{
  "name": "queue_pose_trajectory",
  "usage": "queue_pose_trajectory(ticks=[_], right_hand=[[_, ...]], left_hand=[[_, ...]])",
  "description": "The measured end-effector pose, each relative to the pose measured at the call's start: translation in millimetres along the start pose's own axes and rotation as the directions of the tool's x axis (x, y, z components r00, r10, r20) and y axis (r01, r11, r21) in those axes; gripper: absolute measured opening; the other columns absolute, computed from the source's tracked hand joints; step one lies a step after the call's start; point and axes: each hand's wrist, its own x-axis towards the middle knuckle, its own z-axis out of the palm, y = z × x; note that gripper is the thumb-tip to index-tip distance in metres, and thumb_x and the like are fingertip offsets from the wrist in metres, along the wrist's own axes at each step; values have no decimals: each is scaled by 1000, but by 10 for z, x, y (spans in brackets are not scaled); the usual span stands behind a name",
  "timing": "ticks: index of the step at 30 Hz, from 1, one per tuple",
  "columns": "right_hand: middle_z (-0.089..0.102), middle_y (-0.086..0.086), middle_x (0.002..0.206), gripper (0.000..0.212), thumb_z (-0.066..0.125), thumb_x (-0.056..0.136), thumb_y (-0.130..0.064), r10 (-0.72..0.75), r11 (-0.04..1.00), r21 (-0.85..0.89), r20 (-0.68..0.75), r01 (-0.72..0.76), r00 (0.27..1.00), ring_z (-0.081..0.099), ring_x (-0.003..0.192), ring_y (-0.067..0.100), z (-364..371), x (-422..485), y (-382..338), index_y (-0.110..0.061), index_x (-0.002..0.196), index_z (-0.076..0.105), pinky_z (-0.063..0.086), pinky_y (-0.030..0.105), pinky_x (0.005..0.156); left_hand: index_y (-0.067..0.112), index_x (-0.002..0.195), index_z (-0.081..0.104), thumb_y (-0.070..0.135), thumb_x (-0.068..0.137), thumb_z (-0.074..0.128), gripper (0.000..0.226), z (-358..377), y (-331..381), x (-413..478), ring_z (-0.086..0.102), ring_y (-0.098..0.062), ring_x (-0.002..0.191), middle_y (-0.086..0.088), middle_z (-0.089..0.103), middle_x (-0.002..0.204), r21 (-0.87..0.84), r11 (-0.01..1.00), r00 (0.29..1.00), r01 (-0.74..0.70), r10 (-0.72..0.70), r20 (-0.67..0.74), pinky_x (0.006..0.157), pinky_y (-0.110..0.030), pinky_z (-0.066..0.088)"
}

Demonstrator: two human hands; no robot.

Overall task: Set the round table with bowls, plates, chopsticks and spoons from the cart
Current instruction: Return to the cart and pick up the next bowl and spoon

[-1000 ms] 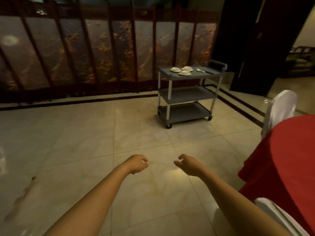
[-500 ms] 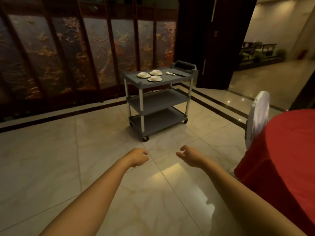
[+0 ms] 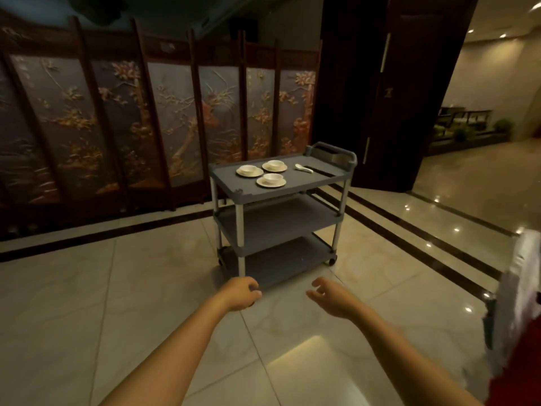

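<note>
Left hand (image 3: pixel 240 293), right hand (image 3: pixel 332 297) loosely curled | cart (image 3: pixel 310 181): bowls (image 3: pixel 272 178), plates (image 3: pixel 260 182), spoon (image 3: pixel 304 169)

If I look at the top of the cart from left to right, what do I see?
The left bowl → spoon → cart handle. The near bowl and far bowl come between, one behind the other, so they have no clear order.

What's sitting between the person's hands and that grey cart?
Nothing but bare glossy floor tiles: the head view shows no object between the left hand, the right hand and the cart.
</note>
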Motion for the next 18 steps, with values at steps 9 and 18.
queue_pose_trajectory(ticks=[9, 18], right_hand=[[58, 13, 116, 35, 44, 97, -31, 18, 998, 63, 6, -19, 1000, 59, 100, 23, -669, 1799, -30, -6, 122, 49, 52, 37, 93], [59, 10, 103, 28, 46, 96, -28, -11, 997, 73, 14, 10, 1000, 55, 89, 17, -1326, 3874, -223, -6, 111, 55, 50, 37, 91]], left_hand=[[15, 136, 46, 30, 95, 48, 44, -669, 319, 1821, 54, -23, 120, -7, 52, 136, -28, 1000, 999, 10, -11, -48, 100, -32, 45], [17, 137, 45, 32, 93, 50, 46, -1446, 458, 3934, 56, -21, 118, -5, 52, 137, -99, 994, 990, 41, -53, -130, 92, -28, 48]])
